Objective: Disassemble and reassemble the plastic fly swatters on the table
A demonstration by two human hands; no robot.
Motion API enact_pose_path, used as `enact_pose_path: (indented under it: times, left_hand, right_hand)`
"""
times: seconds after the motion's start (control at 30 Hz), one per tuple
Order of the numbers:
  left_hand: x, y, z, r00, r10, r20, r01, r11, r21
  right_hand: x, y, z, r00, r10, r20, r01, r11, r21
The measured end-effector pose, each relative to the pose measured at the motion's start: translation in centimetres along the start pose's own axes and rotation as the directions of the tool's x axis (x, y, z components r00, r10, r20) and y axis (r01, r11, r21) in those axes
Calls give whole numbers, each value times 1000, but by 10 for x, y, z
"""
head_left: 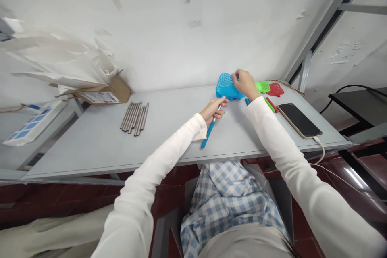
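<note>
My left hand (213,110) is closed around the thin metal rod of a handle with a blue grip (208,134), which slants down toward the table's front edge. At the back of the table, my right hand (246,84) pinches a blue mesh fly swatter head (225,82). More blue mesh lies just below it, close to my left fingertips. Whether the rod joins the head I cannot tell. Beside my right wrist lie a green swatter head (262,86), a red swatter head (275,89), a green grip (269,105) and a red grip (272,104), partly covered by my sleeve.
Several short metal tubes (134,117) lie in a row on the left of the grey table (169,129). A phone (299,120) with a white cable rests on the right. Behind the tubes stands a cardboard box (113,92) with white wrapping. A person's beige-clad leg (57,231) shows lower left.
</note>
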State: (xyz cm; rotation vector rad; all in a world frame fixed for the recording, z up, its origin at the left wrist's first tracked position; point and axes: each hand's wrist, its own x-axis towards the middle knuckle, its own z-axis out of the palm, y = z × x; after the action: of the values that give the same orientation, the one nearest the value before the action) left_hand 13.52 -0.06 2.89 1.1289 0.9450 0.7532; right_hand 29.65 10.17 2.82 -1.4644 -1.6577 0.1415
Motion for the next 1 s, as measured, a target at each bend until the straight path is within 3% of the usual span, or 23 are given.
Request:
enact_pose_path:
  times: [0.13,0.3,0.4,0.53,0.57,0.67,0.73,0.87,1.0]
  left_hand:
    - [2,4,11,998,-33,58,36,998,-50]
    - [0,-4,32,1000,-19,11,19,997,-72]
    - [-12,-15,40,1000,-11,-29,7,992,-126]
    - [-37,-30,27,998,-63,9,64,978,-198]
    - [-41,-31,20,995,-101,21,103,967,-233]
    - [-38,-25,-2,986,-152,62,164,885,-435]
    - [-30,-17,-13,986,-119,113,163,797,-582]
    - [-20,-5,-24,977,-136,165,214,678,-703]
    - [-27,-2,-30,984,-129,122,177,658,-732]
  right_hand:
    - [11,-5,-3,993,113,38,-113,994,-6]
    - [14,-8,3,975,219,19,-220,968,118]
    - [26,3,-2,958,274,-84,-265,959,100]
    - [55,39,-31,840,442,-315,-445,893,66]
    - [61,47,-37,845,416,-336,-431,902,33]
    - [65,56,-38,956,241,-167,-264,956,-129]
    - [60,52,-23,986,164,-24,-165,959,-230]
    - [50,41,12,968,154,199,-78,936,-345]
    - [49,45,31,953,168,253,-55,915,-399]
